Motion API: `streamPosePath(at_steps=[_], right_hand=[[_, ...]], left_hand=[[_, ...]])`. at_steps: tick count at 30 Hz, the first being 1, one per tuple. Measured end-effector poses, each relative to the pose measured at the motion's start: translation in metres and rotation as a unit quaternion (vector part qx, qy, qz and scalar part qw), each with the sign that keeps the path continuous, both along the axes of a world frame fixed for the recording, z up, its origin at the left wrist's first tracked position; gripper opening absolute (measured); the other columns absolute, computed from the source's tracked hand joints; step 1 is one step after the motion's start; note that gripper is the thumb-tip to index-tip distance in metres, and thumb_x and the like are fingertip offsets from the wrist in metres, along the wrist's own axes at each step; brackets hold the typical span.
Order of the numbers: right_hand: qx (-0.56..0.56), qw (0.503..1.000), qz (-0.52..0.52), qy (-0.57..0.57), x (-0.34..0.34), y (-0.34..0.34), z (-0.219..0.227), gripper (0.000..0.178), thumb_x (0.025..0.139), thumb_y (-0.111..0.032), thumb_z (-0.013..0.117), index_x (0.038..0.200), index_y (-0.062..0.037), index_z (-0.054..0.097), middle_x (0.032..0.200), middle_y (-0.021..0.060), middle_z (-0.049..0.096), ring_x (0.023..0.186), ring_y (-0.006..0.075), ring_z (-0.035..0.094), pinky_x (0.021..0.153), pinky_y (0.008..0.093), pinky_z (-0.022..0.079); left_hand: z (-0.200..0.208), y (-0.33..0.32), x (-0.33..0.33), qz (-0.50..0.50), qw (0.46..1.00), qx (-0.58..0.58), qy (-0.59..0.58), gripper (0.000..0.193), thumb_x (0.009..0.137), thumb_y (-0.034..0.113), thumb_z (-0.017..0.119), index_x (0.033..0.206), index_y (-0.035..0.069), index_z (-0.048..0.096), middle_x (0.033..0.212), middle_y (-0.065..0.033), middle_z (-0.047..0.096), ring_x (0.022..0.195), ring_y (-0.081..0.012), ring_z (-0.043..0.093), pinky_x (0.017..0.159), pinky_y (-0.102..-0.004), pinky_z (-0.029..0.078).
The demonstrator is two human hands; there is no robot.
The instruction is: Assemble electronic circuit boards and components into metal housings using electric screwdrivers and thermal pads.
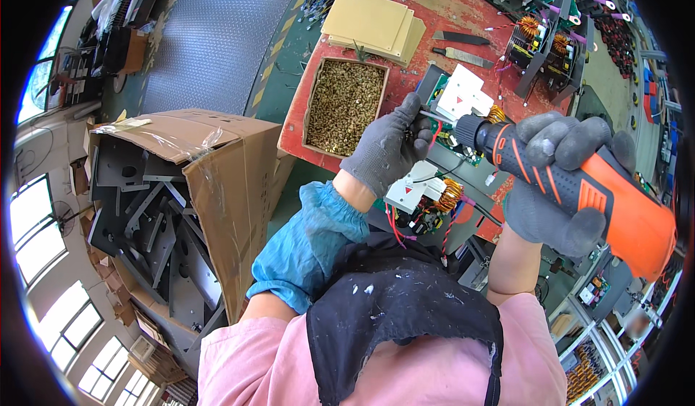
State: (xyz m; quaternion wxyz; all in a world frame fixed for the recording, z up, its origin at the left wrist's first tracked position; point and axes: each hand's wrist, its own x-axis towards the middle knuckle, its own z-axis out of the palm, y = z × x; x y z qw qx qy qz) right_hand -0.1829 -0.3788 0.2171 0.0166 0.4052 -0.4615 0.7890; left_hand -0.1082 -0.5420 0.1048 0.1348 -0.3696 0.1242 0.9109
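The drill pairs smooth orange plastic with matt black parts. The gloves look matt and knitted, the blue sleeve crinkled. Metal pieces glint; the counter has scuffed paint, the carton matt cardboard.

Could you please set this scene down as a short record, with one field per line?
Right hand: gloved, gripping an orange-and-black power driver
Left hand: gloved, close to the driver's tip, grasp unclear
Near hands: white plates, copper coil
Surface: red table
On table: tan sheets, box of brass-coloured parts
Left of table: cardboard box of dark panels
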Motion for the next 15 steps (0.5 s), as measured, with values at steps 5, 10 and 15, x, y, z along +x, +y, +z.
streamPosePath(at_steps=[5,10,15], right_hand=[[0.025,0.999,0.023,0.023,-0.007,-0.015,0.006,0.067,0.084,-0.042,0.059,0.137,-0.0077,0.038,0.084,0.0047,0.048,0.077,0.0196,0.059,0.067,0.0406,0.049],[0.042,0.989,0.137,0.039,-0.036,-0.037,0.013,0.066,0.085,-0.039,0.059,0.139,-0.0077,0.038,0.086,0.0056,0.049,0.078,0.0194,0.057,0.065,0.0412,0.048],[0.109,0.988,-0.065,-0.088,-0.057,-0.067,-0.011,0.043,0.084,0.001,0.053,0.126,0.0017,0.045,0.083,0.0089,0.058,0.069,0.0183,0.059,0.059,0.0350,0.051]], left_hand=[[-0.004,-0.007,-0.001,-0.011,0.999,0.017,0.026,0.031,0.093,0.034,0.058,0.096,0.003,0.058,0.073,-0.0035,0.055,0.064,-0.0141,0.056,0.050,-0.0212,0.047],[-0.014,-0.023,0.000,-0.034,0.995,0.024,0.094,0.039,0.088,0.041,0.063,0.099,0.003,0.059,0.075,-0.0020,0.054,0.067,-0.0123,0.054,0.052,-0.0209,0.044],[-0.039,-0.029,0.003,-0.185,0.896,-0.401,0.046,0.035,0.083,0.037,0.071,0.091,0.004,0.064,0.069,0.0024,0.054,0.058,-0.0102,0.049,0.051,-0.0234,0.041]])
